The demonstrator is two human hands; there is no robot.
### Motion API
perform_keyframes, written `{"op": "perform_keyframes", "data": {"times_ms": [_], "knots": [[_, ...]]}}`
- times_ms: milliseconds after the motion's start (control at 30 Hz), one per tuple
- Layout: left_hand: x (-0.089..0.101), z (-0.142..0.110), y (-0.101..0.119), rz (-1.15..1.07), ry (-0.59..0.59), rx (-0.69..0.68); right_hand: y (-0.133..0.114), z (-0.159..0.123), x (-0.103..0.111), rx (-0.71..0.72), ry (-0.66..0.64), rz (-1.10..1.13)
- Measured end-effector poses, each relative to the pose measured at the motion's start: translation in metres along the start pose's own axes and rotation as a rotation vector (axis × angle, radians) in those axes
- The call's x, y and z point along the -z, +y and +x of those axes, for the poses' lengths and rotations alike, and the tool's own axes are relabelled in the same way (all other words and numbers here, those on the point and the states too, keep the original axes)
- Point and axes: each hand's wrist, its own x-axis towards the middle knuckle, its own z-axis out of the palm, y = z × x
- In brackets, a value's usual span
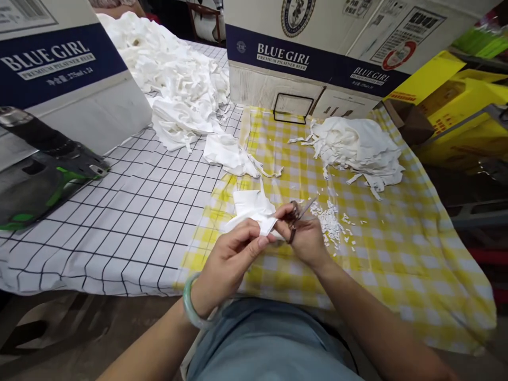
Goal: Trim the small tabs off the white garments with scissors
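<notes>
My left hand (pixel 230 256) pinches the near edge of a white cloth piece (pixel 252 205) between thumb and fingers. Small scissors (pixel 307 208) are in my right hand (pixel 307 241), their blades pointing up and to the right, away from the cloth. The fingertips of that hand also touch the cloth's right end. Just beyond lies another white cloth piece (pixel 230 153) with thin straps. Tiny white clippings (pixel 331 222) are scattered to the right of the scissors.
A large heap of white cloth pieces (pixel 170 63) lies at the back left, a flatter pile (pixel 357 148) at the right. Cardboard boxes (pixel 273 87) (pixel 95 106) stand behind and left. A black wire stand (pixel 293 108) and a dark power tool (pixel 43 164) flank the yellow checked cloth (pixel 397 254).
</notes>
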Motion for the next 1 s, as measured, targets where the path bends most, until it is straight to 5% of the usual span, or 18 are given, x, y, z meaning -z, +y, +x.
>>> {"op": "perform_keyframes", "data": {"times_ms": [100, 200, 367, 600, 667, 800, 833, 1000], "knots": [[-0.008, 0.008, -0.007, 0.131, 0.075, -0.149, 0.011, -0.018, -0.016, -0.171, -0.02, 0.17], [-0.017, 0.018, -0.019, -0.021, 0.094, -0.048, 0.019, -0.033, -0.023, -0.223, -0.039, 0.279], [-0.023, 0.028, -0.037, -0.107, 0.024, 0.032, 0.024, -0.044, 0.003, -0.135, -0.022, 0.08], [-0.02, 0.027, -0.046, 0.142, 0.033, -0.007, 0.021, -0.032, 0.031, -0.109, 0.122, -0.039], [-0.02, 0.022, -0.041, 0.219, -0.047, -0.042, 0.023, -0.03, 0.035, -0.1, 0.145, -0.055], [-0.004, 0.004, -0.028, 0.418, -0.408, -0.093, 0.025, -0.037, 0.049, -0.126, 0.105, -0.018], [0.007, 0.001, -0.026, 0.475, -0.39, -0.123, 0.024, -0.041, 0.055, -0.144, 0.088, -0.011], [0.068, 0.013, -0.03, 0.989, 0.096, -0.35, 0.013, -0.064, 0.074, -0.224, -0.006, -0.052]]}}
